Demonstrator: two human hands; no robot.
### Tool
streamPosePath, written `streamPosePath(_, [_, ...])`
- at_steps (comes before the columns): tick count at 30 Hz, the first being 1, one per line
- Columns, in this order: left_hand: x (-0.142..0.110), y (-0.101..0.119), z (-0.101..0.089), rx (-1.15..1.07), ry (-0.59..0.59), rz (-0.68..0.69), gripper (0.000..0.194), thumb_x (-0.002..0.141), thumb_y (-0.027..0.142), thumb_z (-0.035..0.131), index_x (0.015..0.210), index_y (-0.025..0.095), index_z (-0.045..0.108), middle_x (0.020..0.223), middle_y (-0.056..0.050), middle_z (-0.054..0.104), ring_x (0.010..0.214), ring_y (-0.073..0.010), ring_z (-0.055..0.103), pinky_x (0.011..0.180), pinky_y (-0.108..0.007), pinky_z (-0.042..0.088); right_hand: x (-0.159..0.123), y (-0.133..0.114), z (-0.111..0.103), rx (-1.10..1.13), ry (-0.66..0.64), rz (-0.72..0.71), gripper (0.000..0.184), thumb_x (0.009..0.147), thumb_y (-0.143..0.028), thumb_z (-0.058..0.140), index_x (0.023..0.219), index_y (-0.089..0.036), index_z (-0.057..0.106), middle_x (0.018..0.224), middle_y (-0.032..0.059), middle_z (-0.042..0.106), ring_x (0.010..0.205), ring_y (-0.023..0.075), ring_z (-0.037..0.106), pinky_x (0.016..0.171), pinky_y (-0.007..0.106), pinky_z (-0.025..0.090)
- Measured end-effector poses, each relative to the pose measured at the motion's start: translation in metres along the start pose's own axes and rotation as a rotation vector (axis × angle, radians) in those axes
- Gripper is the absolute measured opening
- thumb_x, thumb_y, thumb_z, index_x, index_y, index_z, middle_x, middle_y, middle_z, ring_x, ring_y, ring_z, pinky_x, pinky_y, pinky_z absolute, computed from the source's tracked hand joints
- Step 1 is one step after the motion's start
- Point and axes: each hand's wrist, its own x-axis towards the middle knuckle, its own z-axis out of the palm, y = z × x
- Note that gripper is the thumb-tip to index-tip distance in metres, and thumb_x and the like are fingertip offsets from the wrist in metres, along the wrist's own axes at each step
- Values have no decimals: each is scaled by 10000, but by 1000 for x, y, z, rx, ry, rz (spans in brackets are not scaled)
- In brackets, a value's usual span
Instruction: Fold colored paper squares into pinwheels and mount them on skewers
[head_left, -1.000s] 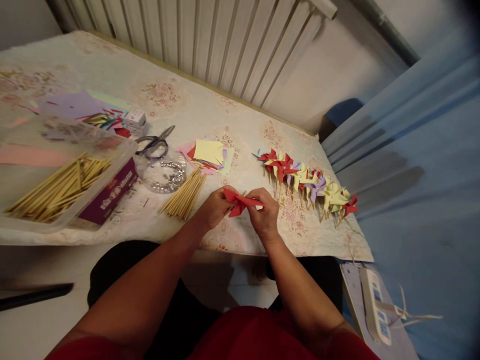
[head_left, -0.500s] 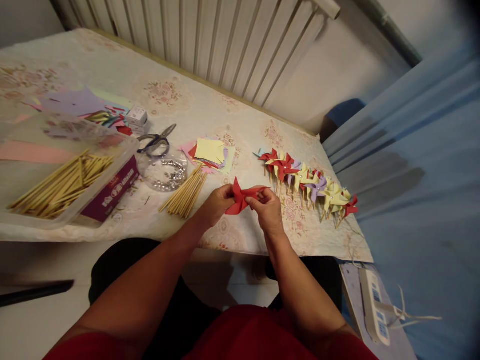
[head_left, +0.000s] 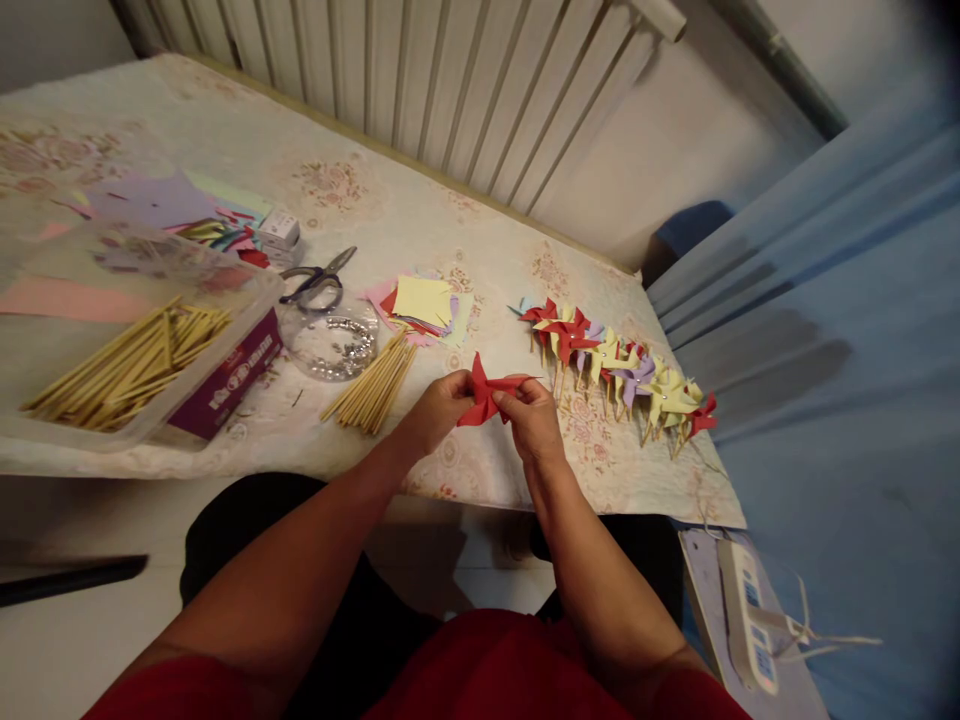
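Between my two hands, above the front part of the table, is a red paper pinwheel (head_left: 484, 392) with folded blades. The fingers of my left hand (head_left: 444, 408) pinch its left side. My right hand (head_left: 534, 412) grips the right side, its thumb pressed near the centre. No stick shows on this pinwheel. Left of my hands lies a fanned bundle of wooden sticks (head_left: 373, 385). Beyond it is a stack of coloured paper squares (head_left: 424, 302), yellow on top. A row of finished pinwheels on sticks (head_left: 611, 360) in red, yellow and purple lies to the right.
A clear plastic box (head_left: 142, 435) holding many sticks stands at the left. Beside it are a round clear dish (head_left: 330, 345) with small shiny pieces, scissors (head_left: 322, 280), a small white box (head_left: 279, 230) and paper scraps (head_left: 157, 200). A power strip (head_left: 750, 610) sits at lower right.
The view has shifted slightly. Both hands keep their hold on the red pinwheel, and its blades look much the same.
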Motion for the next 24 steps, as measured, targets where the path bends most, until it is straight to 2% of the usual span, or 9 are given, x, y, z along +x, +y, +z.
streamPosePath(11, [2,-10,-5,13,-25,-10,192,690,218,719,835,136,623,795,-11,642,751,-131,577,749,-279,449,-2,-2,-1,32,-4,78,229,550,-288,766,673,-193,598,566,-59,542,498,82,402,497,237,293])
streamPosePath(17, [3,-14,-5,1,-11,-22,213,672,200,727,849,125,635,784,-8,646,716,-118,570,722,-268,438,-2,-1,-2,40,-33,92,190,557,-263,770,654,-182,629,553,-53,556,490,76,416,484,230,297])
streamPosePath(24, [4,-14,-6,-52,-41,-71,255,651,201,743,870,121,638,821,-29,672,722,-122,592,714,-271,438,0,0,-5,49,-23,149,235,515,-288,791,641,-189,619,548,-44,585,468,85,446,452,230,336])
